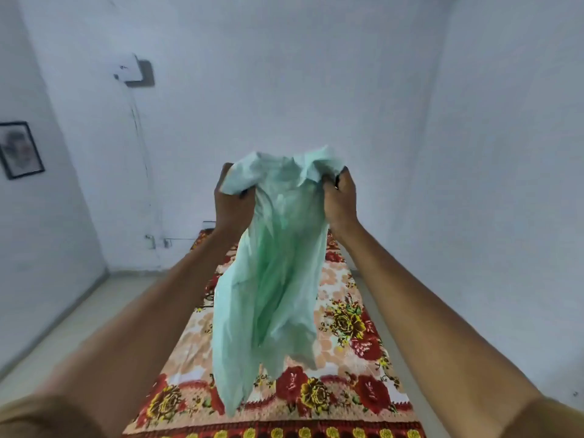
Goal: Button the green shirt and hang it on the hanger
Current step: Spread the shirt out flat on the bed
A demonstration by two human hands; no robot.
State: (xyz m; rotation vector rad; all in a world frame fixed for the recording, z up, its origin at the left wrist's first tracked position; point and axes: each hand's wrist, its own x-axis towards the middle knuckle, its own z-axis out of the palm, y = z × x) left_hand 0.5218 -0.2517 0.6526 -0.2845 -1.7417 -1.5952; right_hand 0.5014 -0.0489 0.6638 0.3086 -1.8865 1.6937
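Gripping the green shirt [268, 279] at twelve o'clock, left hand [232, 197] and right hand [339, 200] bunch its top; long axis hangs toward six.

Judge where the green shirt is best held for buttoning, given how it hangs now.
Probably at the collar end, from either side, as the left hand and right hand grip the green shirt now: the body hangs free over the floral bedcover.

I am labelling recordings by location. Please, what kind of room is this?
Probably a plain bedroom in a home: a bed with a floral cover stands against white walls, a framed picture hangs at left, and both hands hold up a green shirt.
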